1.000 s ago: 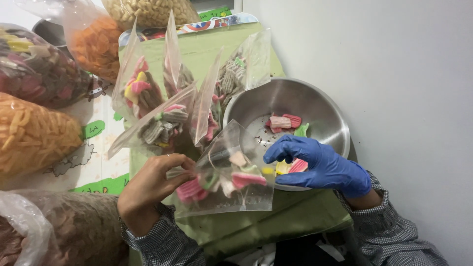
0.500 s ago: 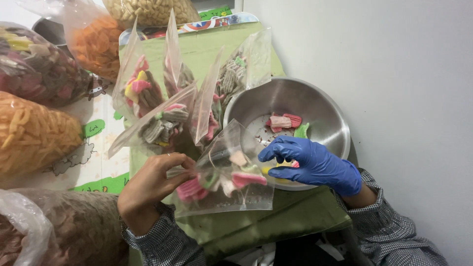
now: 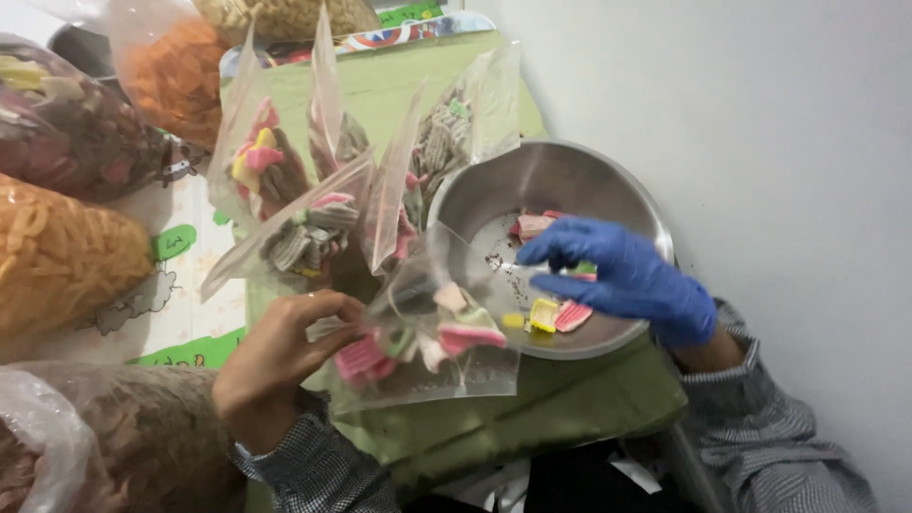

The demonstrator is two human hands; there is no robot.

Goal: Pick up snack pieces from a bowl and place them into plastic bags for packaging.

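Observation:
My left hand [image 3: 281, 350], bare, pinches the edge of a clear plastic bag [image 3: 432, 328] holding several pink, white and green ridged snack pieces. My right hand [image 3: 617, 275], in a blue glove, hovers over a steel bowl [image 3: 560, 185] with its fingers spread apart and nothing held in them. Pink, yellow and green snack pieces [image 3: 551, 313] lie in the bowl under and behind the glove. The bag's mouth faces the bowl, beside my right fingertips.
Several filled clear bags [image 3: 313, 204] stand upright on a green cloth [image 3: 560, 418] behind the held bag. Big sacks of orange [image 3: 57, 256], mixed-colour [image 3: 66, 119] and brown snacks [image 3: 142, 446] crowd the left. A white wall [image 3: 760, 142] closes the right.
My gloved right hand has lifted from the bowl's near rim and moved up over the bowl's middle, fingers spreading. The left hand and its bag have stayed nearly still.

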